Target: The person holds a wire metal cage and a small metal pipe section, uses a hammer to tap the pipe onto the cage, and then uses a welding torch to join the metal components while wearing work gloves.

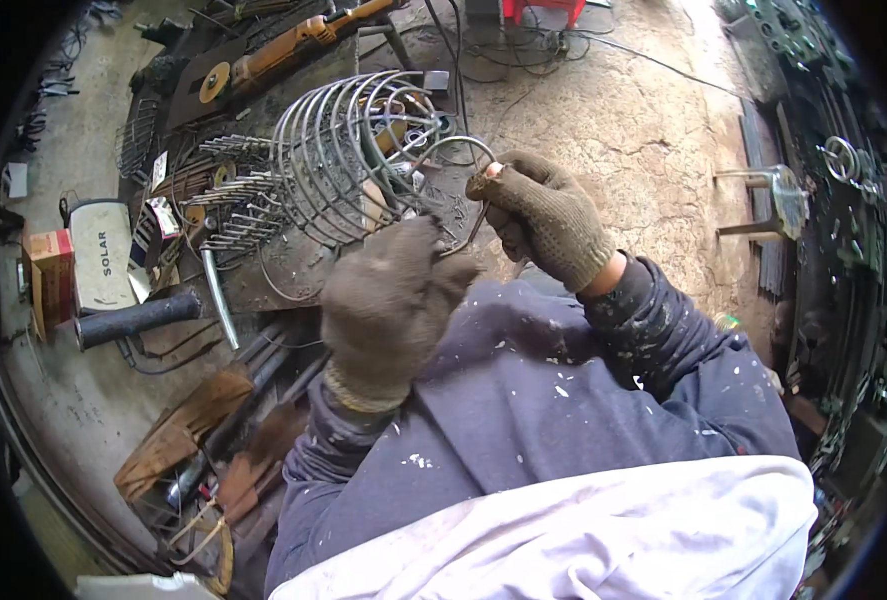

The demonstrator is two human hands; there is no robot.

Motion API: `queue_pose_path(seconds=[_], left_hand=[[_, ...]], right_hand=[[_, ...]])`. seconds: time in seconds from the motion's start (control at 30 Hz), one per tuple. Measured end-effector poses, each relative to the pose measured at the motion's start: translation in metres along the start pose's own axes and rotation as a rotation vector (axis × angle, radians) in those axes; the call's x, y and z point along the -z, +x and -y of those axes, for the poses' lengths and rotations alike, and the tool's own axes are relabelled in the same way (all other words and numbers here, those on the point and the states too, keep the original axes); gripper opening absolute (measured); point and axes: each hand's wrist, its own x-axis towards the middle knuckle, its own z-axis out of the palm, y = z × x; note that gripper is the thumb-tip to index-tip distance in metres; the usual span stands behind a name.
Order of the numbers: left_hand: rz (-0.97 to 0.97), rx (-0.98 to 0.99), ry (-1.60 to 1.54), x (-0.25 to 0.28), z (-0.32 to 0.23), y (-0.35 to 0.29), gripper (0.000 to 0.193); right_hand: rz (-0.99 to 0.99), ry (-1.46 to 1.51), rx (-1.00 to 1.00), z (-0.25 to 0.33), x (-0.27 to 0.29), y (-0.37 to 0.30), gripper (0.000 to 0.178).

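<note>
A thin metal ring [482, 212] is held upright in front of my body. My right hand [548, 215], in a worn brown knitted glove, is closed on its right side, and a bare fingertip shows through the glove. My left hand [388, 305], gloved alike, is at the ring's lower left. It is smeared by motion, so I cannot tell whether its fingers grip the ring. Just beyond my hands, a row of curved metal rings [308, 130] stands on the dark workbench [253, 285], like a loose coil.
Bundles of short metal rods [243, 205] lie left of the coil. An orange angle grinder [313, 32] rests at the far left. A metal tube [220, 300] and black cylinder [138, 318] sit near the bench's edge. At right stand a small metal stool [785, 200] and metal stock [833, 260].
</note>
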Motion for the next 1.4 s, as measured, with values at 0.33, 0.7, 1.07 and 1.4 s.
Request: queue_pose_path(seconds=[0.33, 0.7, 1.07, 1.4], left_hand=[[0.033, 0.28, 0.172, -0.052, -0.03, 0.038, 0.013], [-0.195, 0.867, -1.57, -0.045, 0.036, 0.025, 0.024], [-0.394, 1.015, -1.369, -0.097, -0.004, 0.079, 0.012], [-0.751, 1.196, -0.853, -0.177, -0.062, 0.125, 0.016]], right_hand=[[0.089, -0.224, -0.067, 0.041, 0.026, 0.028, 0.031], [0.181, -0.222, 0.058, 0.043, 0.076, 0.076, 0.047], [0.53, -0.349, -0.07, 0.088, 0.094, 0.136, 0.03], [0.896, -0.566, -0.214, 0.119, 0.13, 0.211, 0.03]])
